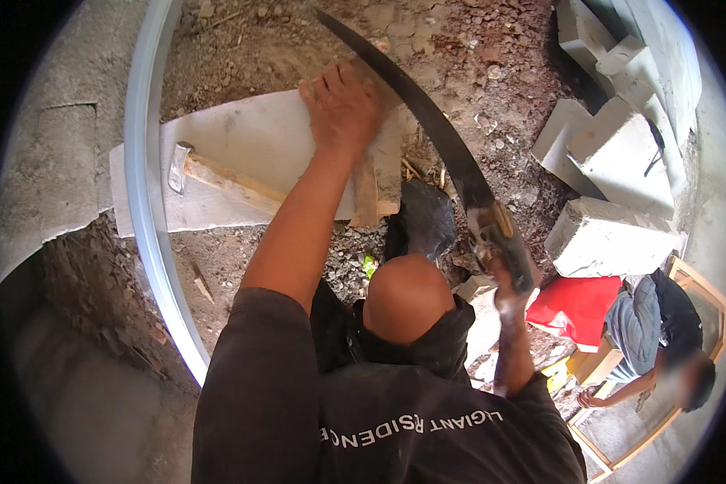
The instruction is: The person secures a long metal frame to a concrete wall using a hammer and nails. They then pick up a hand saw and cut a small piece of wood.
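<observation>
My right hand [512, 282] grips the handle of a handsaw [436, 121]. Its long dark blade reaches forward and to the left, passing just right of my left hand [343, 109]. That left hand presses down with its fingers spread at the far edge of a pale flat board [242, 121]. A short wooden strip [366, 194] shows below its wrist, and whether it continues under the palm is hidden. On the same board, left of my forearm, lies a hammer [226, 179] with a wooden handle partly covered by my arm.
A pale metal channel [143, 161] curves down the left side. Light blocks [621, 153] are piled at the right. Near a red sheet [573, 310], another person [645, 339] crouches by a wooden frame [718, 310]. Rubble and soil [492, 73] cover the ground.
</observation>
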Demonstrator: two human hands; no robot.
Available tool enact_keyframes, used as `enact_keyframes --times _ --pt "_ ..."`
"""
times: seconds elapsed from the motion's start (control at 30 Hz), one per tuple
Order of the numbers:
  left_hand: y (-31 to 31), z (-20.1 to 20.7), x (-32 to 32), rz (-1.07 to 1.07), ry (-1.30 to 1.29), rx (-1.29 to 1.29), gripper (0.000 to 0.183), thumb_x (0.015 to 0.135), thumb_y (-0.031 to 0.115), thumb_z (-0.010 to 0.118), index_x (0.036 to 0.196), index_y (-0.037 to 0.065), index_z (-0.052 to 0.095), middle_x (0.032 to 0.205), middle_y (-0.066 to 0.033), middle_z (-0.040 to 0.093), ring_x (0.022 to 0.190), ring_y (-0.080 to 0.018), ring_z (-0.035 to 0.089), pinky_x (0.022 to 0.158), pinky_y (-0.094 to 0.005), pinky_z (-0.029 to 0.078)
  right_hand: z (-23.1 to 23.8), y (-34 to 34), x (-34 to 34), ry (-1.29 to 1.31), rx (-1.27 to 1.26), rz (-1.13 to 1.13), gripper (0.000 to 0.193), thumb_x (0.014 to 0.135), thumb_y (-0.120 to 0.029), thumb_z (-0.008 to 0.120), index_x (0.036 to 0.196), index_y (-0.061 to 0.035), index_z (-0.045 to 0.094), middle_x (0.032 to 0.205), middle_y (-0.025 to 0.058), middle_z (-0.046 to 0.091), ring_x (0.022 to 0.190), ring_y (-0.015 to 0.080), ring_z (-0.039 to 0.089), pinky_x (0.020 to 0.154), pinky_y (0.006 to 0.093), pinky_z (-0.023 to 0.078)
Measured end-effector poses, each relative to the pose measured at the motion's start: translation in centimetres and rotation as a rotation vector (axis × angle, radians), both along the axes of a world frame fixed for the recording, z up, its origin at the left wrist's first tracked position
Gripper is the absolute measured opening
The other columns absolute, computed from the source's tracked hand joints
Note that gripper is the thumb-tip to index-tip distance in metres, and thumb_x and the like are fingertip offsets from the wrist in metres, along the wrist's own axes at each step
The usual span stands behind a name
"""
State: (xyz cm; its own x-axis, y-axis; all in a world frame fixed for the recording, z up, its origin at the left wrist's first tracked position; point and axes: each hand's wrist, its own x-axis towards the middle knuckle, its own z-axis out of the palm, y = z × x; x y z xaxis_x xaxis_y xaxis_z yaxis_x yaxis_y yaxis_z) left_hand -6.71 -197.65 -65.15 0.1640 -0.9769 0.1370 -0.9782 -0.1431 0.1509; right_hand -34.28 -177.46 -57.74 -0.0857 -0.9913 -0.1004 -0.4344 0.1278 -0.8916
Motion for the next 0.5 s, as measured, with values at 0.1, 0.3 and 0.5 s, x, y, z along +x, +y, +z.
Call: enact_keyframes --times 0.1,0.3,0.5 --pt "0.2 -0.1 0.7 0.012 0.078 -0.013 0.047 0.092 0.032 0.038 0.129 0.003 0.039 0.128 -0.0149 0.043 0.121 -0.0316 0.038 0.106 -0.0547 0.017 1.3 -1.7 -0.8 -0.095 0.022 0.094 0.034 0.076 -0.008 0.069 0.108 0.0024 0.060 0.088 0.0055 0.065 0.070 0.0089 0.058 0.063 0.0235 0.046" --pt "0.0 0.4 0.5 -0.016 0.060 0.004 0.048 0.091 0.032 0.038 0.129 0.002 0.040 0.128 -0.0150 0.044 0.121 -0.0312 0.038 0.105 -0.0545 0.017 0.5 -0.2 0.1 -0.171 0.103 0.094 0.032 0.080 -0.016 0.067 0.105 0.0030 0.060 0.087 0.0062 0.064 0.073 0.0101 0.057 0.066 0.0248 0.045" --pt "0.0 0.2 0.3 -0.097 0.003 0.005 0.048 0.092 0.032 0.039 0.129 0.001 0.039 0.131 -0.0174 0.041 0.122 -0.0323 0.038 0.104 -0.0521 0.019 -0.5 1.3 0.8 0.101 -0.116 0.153 0.051 0.073 0.000 0.063 0.122 0.0025 0.052 0.085 0.0060 0.064 0.067 0.0107 0.057 0.063 0.0235 0.046"
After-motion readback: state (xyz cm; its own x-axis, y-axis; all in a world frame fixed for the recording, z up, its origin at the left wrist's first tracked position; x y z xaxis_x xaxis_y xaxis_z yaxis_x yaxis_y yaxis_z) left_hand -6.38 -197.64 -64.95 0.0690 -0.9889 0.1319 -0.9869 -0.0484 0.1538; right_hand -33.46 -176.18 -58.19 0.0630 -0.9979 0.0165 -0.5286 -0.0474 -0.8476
